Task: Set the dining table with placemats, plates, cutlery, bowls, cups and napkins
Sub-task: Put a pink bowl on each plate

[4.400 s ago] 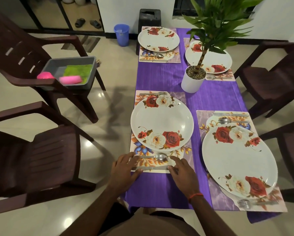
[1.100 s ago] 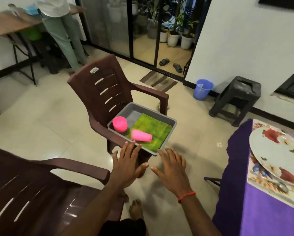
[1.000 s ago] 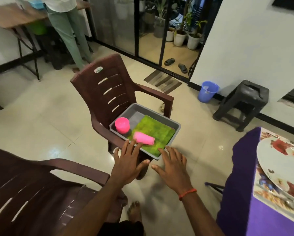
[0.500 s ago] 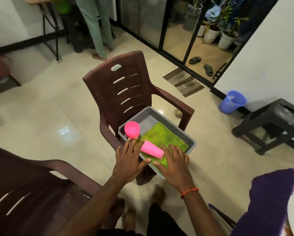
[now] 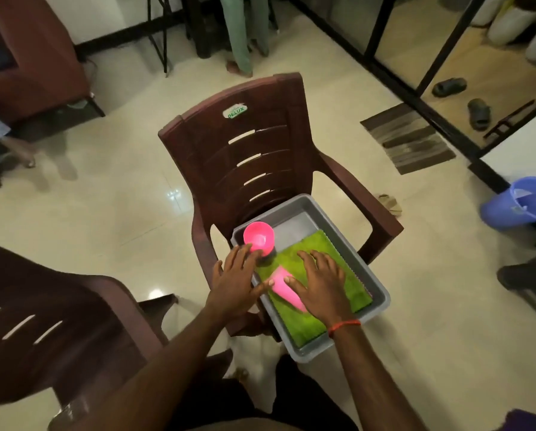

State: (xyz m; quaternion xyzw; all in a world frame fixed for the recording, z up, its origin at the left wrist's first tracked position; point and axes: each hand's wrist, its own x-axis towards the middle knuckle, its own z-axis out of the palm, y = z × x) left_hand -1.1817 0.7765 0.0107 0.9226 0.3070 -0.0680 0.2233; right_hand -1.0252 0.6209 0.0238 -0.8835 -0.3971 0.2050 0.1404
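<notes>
A grey plastic tray (image 5: 376, 290) sits on the seat of a brown plastic chair (image 5: 251, 157). Both hands are over the tray, and both are loose with straight fingers, so neither one grips anything.

The left hand (image 5: 238, 279) is at the tray's left edge. Its fingertips are right by 1 round pink plastic cup (image 5: 258, 238) that stands up in the far left corner. It is hard to tell if they touch it.

The right hand (image 5: 320, 279) lies flat on a folded green cloth (image 5: 322, 242) in the tray. A 2nd pink plastic cup (image 5: 283, 290) lies on its side on the cloth between the 2 hands, and the right thumb touches it.

A blue plastic bucket (image 5: 518, 202) stands on the floor, far to the right of the right hand.
</notes>
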